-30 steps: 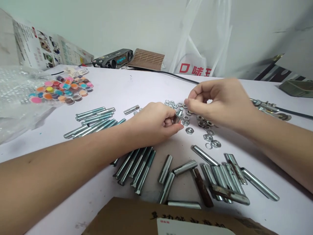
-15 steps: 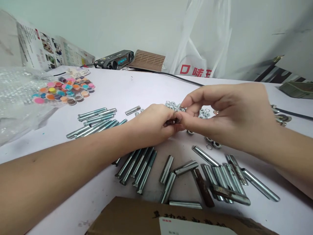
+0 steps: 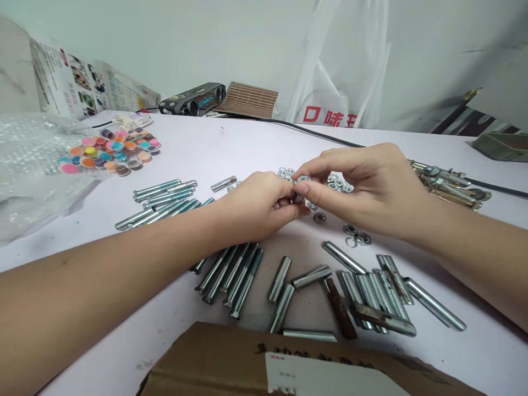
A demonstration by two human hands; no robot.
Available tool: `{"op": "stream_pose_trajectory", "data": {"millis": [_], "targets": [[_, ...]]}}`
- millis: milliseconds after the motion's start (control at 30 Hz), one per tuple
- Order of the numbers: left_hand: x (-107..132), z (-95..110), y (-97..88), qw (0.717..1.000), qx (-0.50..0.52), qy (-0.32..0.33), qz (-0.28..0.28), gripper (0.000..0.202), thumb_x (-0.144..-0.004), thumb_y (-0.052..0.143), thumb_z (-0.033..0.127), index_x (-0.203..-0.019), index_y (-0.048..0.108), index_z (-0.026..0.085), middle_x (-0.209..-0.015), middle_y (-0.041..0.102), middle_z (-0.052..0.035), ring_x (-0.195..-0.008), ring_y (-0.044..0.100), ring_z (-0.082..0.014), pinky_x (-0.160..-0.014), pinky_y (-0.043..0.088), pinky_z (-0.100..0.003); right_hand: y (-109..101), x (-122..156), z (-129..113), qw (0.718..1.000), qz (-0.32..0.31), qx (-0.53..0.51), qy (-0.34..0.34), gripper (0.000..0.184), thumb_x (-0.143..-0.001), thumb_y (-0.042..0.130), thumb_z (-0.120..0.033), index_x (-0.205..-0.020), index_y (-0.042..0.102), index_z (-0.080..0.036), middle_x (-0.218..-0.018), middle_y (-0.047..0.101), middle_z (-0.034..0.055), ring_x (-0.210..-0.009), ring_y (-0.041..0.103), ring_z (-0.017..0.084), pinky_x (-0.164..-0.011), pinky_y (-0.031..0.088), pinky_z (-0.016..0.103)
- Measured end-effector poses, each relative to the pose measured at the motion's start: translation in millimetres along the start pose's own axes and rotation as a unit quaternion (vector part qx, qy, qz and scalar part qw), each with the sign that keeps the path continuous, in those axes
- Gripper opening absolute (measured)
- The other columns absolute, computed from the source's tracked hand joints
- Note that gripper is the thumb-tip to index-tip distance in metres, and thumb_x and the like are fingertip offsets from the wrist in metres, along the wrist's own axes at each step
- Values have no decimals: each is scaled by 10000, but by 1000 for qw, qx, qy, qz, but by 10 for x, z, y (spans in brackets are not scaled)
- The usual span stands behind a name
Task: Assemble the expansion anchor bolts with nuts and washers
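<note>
My left hand point(image 3: 258, 206) is closed round a bolt, of which only the tip shows between the fingers. My right hand point(image 3: 363, 184) pinches a small nut at that tip with thumb and forefinger. The two hands touch above a scatter of loose nuts and washers point(image 3: 350, 234) on the white table point(image 3: 231, 148). Long bolts point(image 3: 229, 275) lie under my left wrist. Metal sleeves point(image 3: 371, 294), one of them rusty, lie near my right forearm.
More bolts point(image 3: 165, 201) lie to the left. Coloured round caps point(image 3: 109, 151) sit by a bubble-wrap bag point(image 3: 28, 165). A cardboard box point(image 3: 289, 363) stands at the near edge. Assembled anchors point(image 3: 447, 181), a cable, a white plastic bag point(image 3: 338, 71) and a black device lie at the back.
My right hand has come from the nut pile to the bolt tip in my left hand and now pinches there. The left hand has barely moved.
</note>
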State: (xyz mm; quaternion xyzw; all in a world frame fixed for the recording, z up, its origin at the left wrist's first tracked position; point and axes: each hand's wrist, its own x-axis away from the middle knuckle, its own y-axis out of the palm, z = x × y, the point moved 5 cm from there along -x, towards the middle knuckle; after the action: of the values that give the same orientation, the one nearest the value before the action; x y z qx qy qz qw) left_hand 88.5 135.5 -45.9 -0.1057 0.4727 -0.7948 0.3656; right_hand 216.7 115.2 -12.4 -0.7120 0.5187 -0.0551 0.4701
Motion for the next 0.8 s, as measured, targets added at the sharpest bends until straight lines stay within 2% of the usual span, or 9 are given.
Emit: {"op": "stream_pose_trajectory", "data": {"millis": [100,200,300,467,633,733,800], "targets": [[0,-12,-1,1000,-3,-6,0,251,-861,561,325,-807,728,146,-559,557,36,-543,472,-75,-548,333,-219,18,16,88,997,45,-31,-62,90,-797,707,-292,-845,728,-219,-799,679,16,-763,604,153,-716,470,305],[2,-20,5,1000,14,-12,-9,235,-859,571,320,-850,744,162,-562,569,37,-537,463,-77,-544,337,-221,14,45,146,988,96,13,-121,113,-762,745,-316,-816,716,-220,-768,660,25,-771,592,179,-728,460,341],[5,-28,12,999,26,-29,-19,213,-856,571,294,-887,746,177,-611,606,33,-569,493,-81,-569,364,-218,23,61,144,982,108,49,-147,198,-773,734,-294,-950,695,-215,-910,677,51,-880,604,204,-809,462,374],[-1,-34,18,999,-8,-36,-30,260,-866,556,338,-829,737,155,-569,553,33,-534,462,-78,-532,333,-224,64,70,92,982,80,1,-173,156,-845,649,-235,-991,679,-189,-922,663,71,-913,595,203,-855,462,399],[-2,-38,3,999,-19,-32,-22,313,-867,561,360,-700,693,130,-550,518,32,-519,440,-70,-519,314,-223,133,77,76,983,40,-14,-181,206,-915,522,-193,-1083,640,-192,-987,633,84,-948,571,195,-882,446,409],[1,-22,1,999,-3,-22,-25,260,-862,563,308,-702,678,138,-562,523,38,-539,444,-67,-540,329,-216,128,78,118,984,62,7,-168,135,-883,593,-222,-1009,624,-188,-930,631,64,-906,565,191,-844,442,389],[1,-10,-9,1000,7,-16,-18,244,-854,555,275,-669,649,146,-547,506,46,-531,425,-62,-535,323,-212,109,78,179,987,83,14,-138,176,-812,697,-265,-939,601,-189,-902,624,49,-886,564,191,-814,447,374]]}}
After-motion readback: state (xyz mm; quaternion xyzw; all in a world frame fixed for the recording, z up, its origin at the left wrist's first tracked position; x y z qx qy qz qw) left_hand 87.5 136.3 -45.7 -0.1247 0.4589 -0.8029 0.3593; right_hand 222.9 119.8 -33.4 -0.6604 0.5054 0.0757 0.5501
